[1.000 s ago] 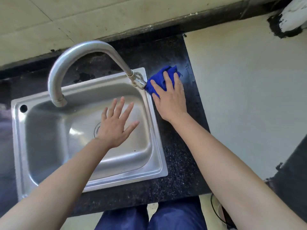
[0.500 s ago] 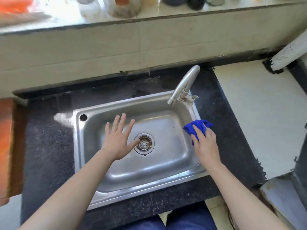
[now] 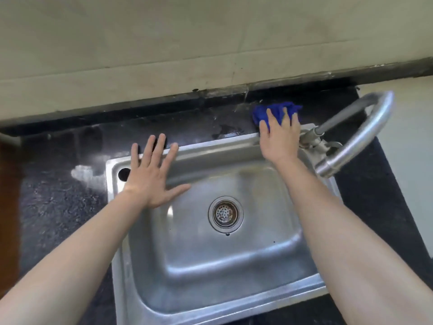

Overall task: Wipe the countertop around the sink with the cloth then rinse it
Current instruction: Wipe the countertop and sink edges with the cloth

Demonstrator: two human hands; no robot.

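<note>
The right hand [image 3: 280,137] lies flat on a crumpled blue cloth [image 3: 277,109], its fingers [image 3: 269,114] straight and slightly spread, pressing the fabric down rather than pinching it; the thumb is not clearly visible. The cloth sits on the black speckled stone countertop [image 3: 58,202], on the narrow strip behind the rectangular stainless-steel sink [image 3: 234,301], near that strip's right end, between the sink's back rim and the base of the beige tiled wall [image 3: 187,55]. The heel of the right hand overlaps the back rim; the forearm reaches across the right side of the basin. Just right of that hand, the base of a curved steel faucet [image 3: 365,137] rises from the rim; its spout arcs out to the right and comes back down over the sink's right edge.

The left hand [image 3: 152,174] is held palm-down over the sink's back left corner, fingers straight and fanned apart, thumb stretched out to the side; it holds nothing, and I cannot tell whether it touches the metal. A dark round hole [image 3: 124,174] in the rim shows just beside its wrist; a round metal drain strainer [image 3: 225,214] sits in the middle of the basin. A wet sheen [image 3: 225,131] marks the countertop left of the cloth; a brown surface [image 3: 7,207] borders the counter's left end.
</note>
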